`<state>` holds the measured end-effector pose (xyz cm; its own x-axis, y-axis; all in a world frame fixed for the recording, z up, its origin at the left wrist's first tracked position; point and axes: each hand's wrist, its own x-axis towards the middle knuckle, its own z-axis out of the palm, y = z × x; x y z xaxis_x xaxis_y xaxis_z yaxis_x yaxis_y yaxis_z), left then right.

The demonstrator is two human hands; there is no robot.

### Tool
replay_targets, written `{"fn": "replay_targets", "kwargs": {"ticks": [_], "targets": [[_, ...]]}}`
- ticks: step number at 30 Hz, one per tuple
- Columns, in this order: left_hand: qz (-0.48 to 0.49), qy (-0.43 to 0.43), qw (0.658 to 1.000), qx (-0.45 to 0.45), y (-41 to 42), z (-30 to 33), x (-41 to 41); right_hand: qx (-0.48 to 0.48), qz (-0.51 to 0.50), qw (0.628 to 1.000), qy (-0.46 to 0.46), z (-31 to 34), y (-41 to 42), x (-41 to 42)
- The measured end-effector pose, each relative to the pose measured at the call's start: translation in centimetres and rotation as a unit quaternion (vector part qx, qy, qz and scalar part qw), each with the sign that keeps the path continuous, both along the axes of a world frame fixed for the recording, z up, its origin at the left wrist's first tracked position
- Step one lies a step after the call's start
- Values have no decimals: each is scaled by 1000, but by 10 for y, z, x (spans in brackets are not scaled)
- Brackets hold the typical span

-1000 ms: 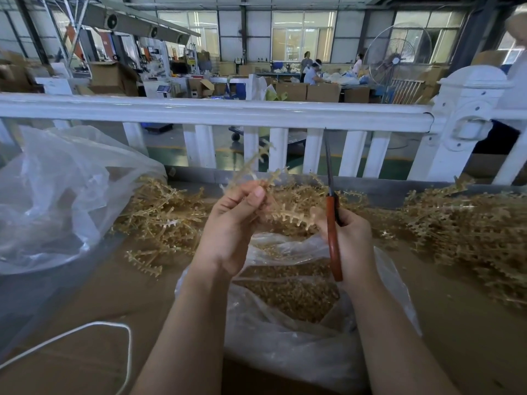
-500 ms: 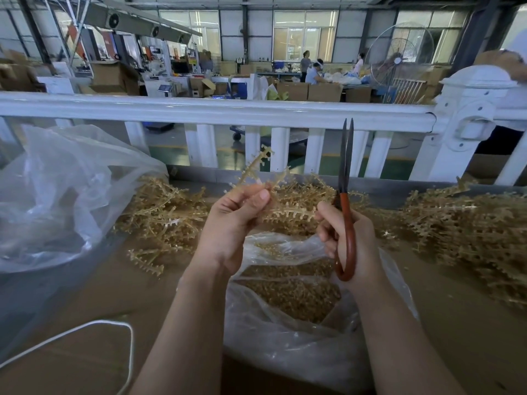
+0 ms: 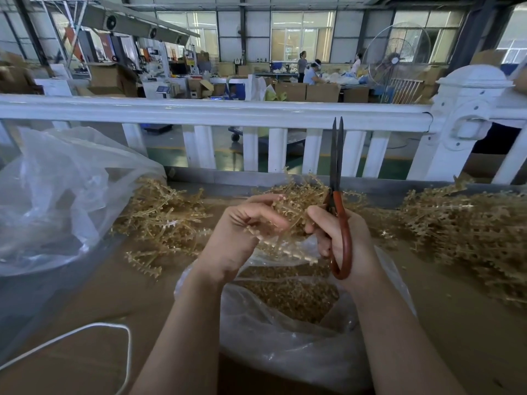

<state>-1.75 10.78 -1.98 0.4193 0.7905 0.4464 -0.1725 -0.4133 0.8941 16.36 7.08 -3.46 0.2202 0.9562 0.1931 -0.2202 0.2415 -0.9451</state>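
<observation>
Over the open bag (image 3: 285, 354): a tan plastic sprue (image 3: 289, 215) is pinched in the left hand (image 3: 242, 232), and scissors (image 3: 340, 212) are gripped in the right hand (image 3: 345, 243).
The sprue is held above the bag mouth, likely so snipped parts (image 3: 291, 297) drop straight in. Left fingers are curled on the sprue. Right fingers are wrapped round the red handle, with the blades nearly together and pointed up, probably parked clear for regripping. Uncut piles (image 3: 470, 223) are staged nearby on the counter (image 3: 85, 295).

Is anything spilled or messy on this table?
A little: loose tan sprigs lie scattered on the brown table, left of the clear bag holding cut bits. Nothing looks broken.
</observation>
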Motion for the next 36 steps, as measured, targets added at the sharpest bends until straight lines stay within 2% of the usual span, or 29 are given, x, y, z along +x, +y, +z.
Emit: {"fn": "replay_targets", "kwargs": {"ticks": [2, 5, 7, 9, 12, 16, 19, 21, 25, 32, 36], "targets": [[14, -70, 995, -73, 0, 0, 0, 9, -14, 1000, 6, -1, 1, -2], [-29, -193, 948, -252, 2, 4, 0, 27, -34, 999, 22, -3, 2, -2], [-42, -166, 933, -316, 4, 2, -4, 40, -43, 998, 39, -4, 2, -1], [-32, -101, 944, -311, 3, 2, -5, 50, -51, 996, 49, -4, 1, -2], [27, 5, 969, -244, 1, -1, -1, 55, -67, 993, 80, -3, 1, -4], [102, 72, 980, -156, 4, 0, 8, 60, -78, 991, 87, -2, 2, -5], [74, 102, 971, -202, 1, -3, 17, 81, -56, 991, 89, -3, 2, -7], [53, 74, 969, -232, -2, -4, 24, 75, -40, 993, 87, -2, 3, -9], [17, -40, 958, -283, -4, 0, 29, 38, -40, 998, 43, -4, 3, -10], [41, -73, 950, -302, -2, 3, 19, -11, -45, 995, -83, -3, 1, -13], [13, -58, 942, -330, -3, 1, 19, -14, -53, 996, -68, -3, 2, -14]]}}
